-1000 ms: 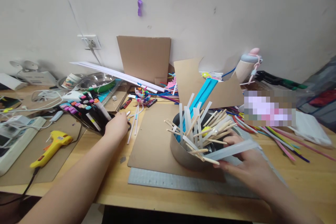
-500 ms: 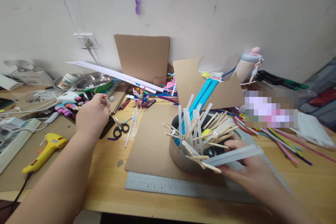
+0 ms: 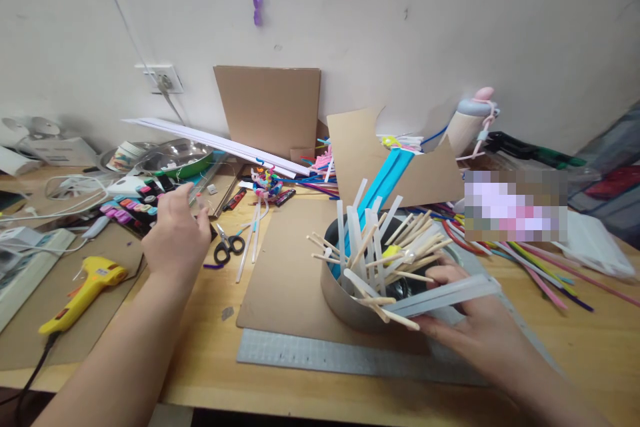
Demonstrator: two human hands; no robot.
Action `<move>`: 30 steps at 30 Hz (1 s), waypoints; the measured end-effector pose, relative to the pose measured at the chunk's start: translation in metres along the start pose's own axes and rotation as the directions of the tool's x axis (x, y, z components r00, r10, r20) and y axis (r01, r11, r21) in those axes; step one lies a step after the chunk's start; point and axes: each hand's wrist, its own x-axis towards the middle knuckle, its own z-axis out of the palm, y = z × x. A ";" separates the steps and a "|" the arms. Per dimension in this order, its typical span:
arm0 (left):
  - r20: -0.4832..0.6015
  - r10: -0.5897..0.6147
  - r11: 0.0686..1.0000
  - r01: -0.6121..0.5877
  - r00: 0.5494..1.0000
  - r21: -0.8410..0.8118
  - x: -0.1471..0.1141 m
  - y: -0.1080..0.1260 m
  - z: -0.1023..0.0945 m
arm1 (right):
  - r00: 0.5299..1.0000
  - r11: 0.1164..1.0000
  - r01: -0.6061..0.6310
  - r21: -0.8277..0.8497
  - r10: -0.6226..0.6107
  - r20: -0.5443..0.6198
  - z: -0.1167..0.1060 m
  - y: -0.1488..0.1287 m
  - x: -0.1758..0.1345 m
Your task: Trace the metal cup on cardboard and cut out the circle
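Note:
My left hand is at the near side of a box of colourful markers, thumb and forefinger apart. Nothing shows between those two; its other fingers are partly hidden. My right hand grips the right side of a round grey container, some of its fingers hidden behind the contents. Packed into the container are several wooden sticks, translucent glue sticks and a long blue strip leaning to the back right. One glue stick slants out over my right hand.
Black-handled scissors and a yellow glue gun lie on the left. Under the container are a cardboard sheet and a grey ruled mat. Coloured pipe cleaners spread to the right; cardboard leans against the wall.
My left hand has opened from bent, close-held fingers to a spread thumb and forefinger, staying near the markers. My right hand keeps its hold on the container. The view has shifted slightly.

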 end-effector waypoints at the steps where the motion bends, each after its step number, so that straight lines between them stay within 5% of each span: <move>1: -0.029 0.082 0.996 -0.081 0.996 0.035 -0.006 -0.001 0.004 | 1.000 1.000 -0.002 -0.003 0.002 -0.002 0.000 0.000 0.000; 5: 0.093 0.369 0.918 -0.378 0.925 0.118 -0.028 -0.019 0.024 | 1.000 1.000 0.001 0.012 -0.001 0.007 0.000 0.000 -0.001; 16: 0.234 0.525 0.828 -0.555 0.818 0.082 -0.042 -0.079 0.040 | 1.000 1.000 0.001 -0.004 -0.001 0.018 0.000 -0.001 0.000; 19: 0.147 0.448 0.883 -0.462 0.882 0.078 -0.048 -0.084 0.035 | 0.999 0.999 0.041 -0.001 -0.041 0.012 -0.001 -0.002 0.001; 23: 0.080 0.162 0.970 -0.174 0.983 0.171 -0.059 -0.079 0.023 | 1.000 1.000 0.020 -0.015 -0.020 0.022 -0.001 -0.002 0.001; 30: 0.264 -0.085 0.995 0.066 0.961 0.081 -0.059 -0.073 0.017 | 1.000 0.999 0.002 -0.051 -0.002 -0.002 0.002 0.000 -0.004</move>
